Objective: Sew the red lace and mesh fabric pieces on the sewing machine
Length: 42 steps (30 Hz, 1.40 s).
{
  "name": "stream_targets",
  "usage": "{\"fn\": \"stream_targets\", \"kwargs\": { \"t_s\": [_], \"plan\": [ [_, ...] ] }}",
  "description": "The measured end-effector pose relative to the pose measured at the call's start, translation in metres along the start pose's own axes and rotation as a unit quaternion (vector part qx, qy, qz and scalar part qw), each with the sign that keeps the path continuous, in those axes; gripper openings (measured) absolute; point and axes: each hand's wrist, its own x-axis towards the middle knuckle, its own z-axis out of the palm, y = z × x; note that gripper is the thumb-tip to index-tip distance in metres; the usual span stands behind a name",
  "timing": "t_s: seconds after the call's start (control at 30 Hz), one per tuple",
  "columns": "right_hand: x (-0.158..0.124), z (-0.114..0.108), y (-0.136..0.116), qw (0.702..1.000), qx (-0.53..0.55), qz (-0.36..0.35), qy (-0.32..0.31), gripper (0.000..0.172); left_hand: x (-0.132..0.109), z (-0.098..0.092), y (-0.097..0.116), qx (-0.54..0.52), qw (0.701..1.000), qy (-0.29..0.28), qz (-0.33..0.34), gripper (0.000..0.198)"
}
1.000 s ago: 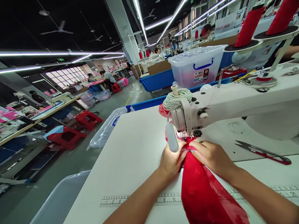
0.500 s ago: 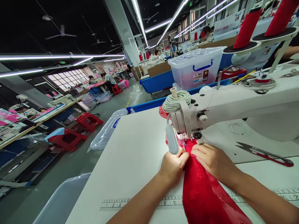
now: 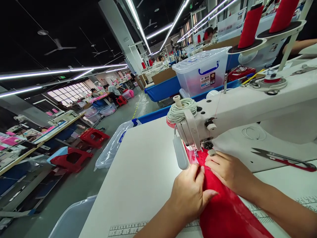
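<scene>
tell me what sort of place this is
Most likely a sewing workshop: a sewing machine with red cloth at its front, big red thread spools behind it, and another machine on a long table to the left.

Long red fabric piece (image 3: 223, 211): lower end cut off by bottom edge; upper part partly hidden beneath left hand (image 3: 189, 191) and right hand (image 3: 229, 170); pinched or pressed, cannot tell. White sewing machine (image 3: 247, 109): right end out of frame. Black printed ruler scale (image 3: 128, 228): partly covered by bare left forearm (image 3: 160, 218). Tapered red thread cone (image 3: 282, 16), rightmost: top cropped. Clear lidded plastic box (image 3: 188, 82): label's smaller lettering illegible.
</scene>
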Motion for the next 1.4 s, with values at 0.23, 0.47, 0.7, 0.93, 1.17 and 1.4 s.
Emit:
{"fn": "stream_targets", "kwargs": {
  "t_s": [0.23,0.47,0.7,0.93,1.17,1.4],
  "plan": [
    [0.005,-0.006,0.000,1.000,-0.012,0.000,-0.008,0.022,-0.001,0.007,-0.001,0.023,0.999,0.034,0.005,0.088],
    [0.008,-0.004,0.000,0.999,-0.043,0.000,0.003,0.024,-0.001,0.012,-0.006,0.052,0.998,0.017,0.002,0.090],
    [0.010,-0.006,-0.001,0.998,-0.054,0.023,-0.016,0.027,-0.004,0.014,-0.010,0.078,0.997,-0.008,0.007,0.088],
    [0.008,-0.011,-0.003,0.996,-0.083,0.008,0.021,0.029,0.001,0.012,-0.005,0.072,0.997,0.027,-0.007,0.089],
    [0.002,-0.015,-0.005,0.999,-0.034,-0.009,-0.009,0.037,-0.001,0.008,0.001,0.053,0.999,0.011,-0.001,0.091],
    [0.004,-0.014,-0.006,0.999,-0.030,0.007,-0.024,0.033,0.000,0.008,0.000,0.057,0.998,0.015,0.001,0.089]
  ]
}}
